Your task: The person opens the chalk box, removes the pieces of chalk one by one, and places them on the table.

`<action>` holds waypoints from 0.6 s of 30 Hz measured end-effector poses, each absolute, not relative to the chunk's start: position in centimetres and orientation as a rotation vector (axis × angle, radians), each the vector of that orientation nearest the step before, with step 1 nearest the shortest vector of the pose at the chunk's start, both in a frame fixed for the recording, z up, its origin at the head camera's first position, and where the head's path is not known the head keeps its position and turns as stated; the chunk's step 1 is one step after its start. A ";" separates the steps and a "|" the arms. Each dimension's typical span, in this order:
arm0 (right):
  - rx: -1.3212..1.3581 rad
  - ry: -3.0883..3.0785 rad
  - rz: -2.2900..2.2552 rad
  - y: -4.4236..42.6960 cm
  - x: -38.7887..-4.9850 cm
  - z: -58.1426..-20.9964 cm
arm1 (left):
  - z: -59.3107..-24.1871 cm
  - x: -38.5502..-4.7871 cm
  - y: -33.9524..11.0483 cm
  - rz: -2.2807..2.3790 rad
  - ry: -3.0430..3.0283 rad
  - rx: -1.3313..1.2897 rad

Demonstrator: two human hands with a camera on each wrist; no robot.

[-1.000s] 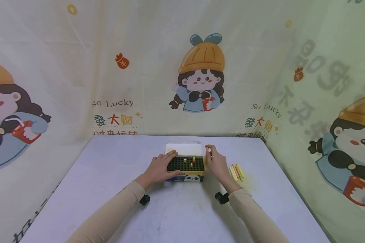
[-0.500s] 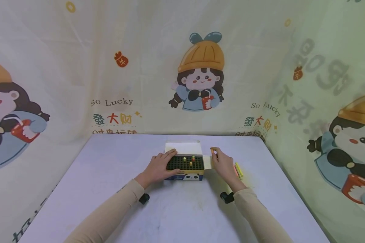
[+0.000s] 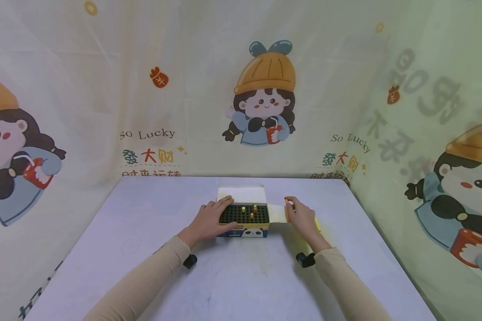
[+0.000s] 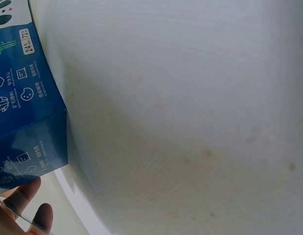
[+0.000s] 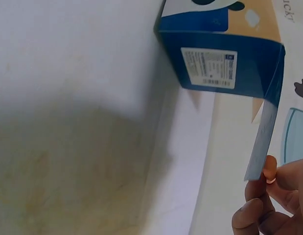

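A blue and yellow chalk box (image 3: 255, 232) with a panda print stands on the table. Its lid (image 3: 242, 194) is folded back, baring a black tray (image 3: 230, 215) with rows of holes and 3 coloured chalk tips in it. My left hand (image 3: 209, 221) holds the box's left side, thumb at the front edge, fingers toward the back. An orange piece of chalk (image 5: 270, 169) is pinched between thumb and finger of my right hand (image 3: 303, 219). Those fingertips are at the outer end of the white side flap (image 5: 262, 142), which sticks out from the box's right side.
A yellow chalk stick (image 3: 317, 224) shows just past my right hand, which hides whatever lies there. Yellow dust marks the white table (image 3: 241, 285). A printed cloth (image 3: 209, 89) hangs behind and at both sides.
My right hand has moved right, away from the box, still holding the orange chalk. The side flap has come out into view. My left hand stays on the box.
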State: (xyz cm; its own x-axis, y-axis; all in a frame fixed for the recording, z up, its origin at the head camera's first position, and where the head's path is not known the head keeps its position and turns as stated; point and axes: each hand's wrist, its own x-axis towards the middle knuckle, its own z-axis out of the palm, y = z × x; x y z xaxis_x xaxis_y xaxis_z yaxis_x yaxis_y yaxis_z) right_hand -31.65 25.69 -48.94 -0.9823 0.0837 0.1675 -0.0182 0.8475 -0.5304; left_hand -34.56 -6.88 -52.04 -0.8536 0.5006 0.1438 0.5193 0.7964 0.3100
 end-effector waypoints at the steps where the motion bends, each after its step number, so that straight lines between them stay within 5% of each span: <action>1: -0.060 -2.847 0.814 25.8 -31.7 -49.0 | -52.0 -34.5 -6.9 -0.533 -2.924 -0.833; 18: -0.196 -3.006 0.788 28.4 -31.3 -50.5 | -51.7 -34.3 -6.8 -0.543 -2.916 -0.841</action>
State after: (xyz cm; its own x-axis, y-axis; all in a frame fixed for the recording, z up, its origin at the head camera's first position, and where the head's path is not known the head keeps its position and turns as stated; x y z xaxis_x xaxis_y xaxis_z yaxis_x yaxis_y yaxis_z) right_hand -31.26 28.43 -50.48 -0.9917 0.1283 -0.0049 0.1142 0.8642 -0.4901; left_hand -34.33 -6.83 -51.74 -0.8497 0.5052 0.1510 0.5257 0.7894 0.3168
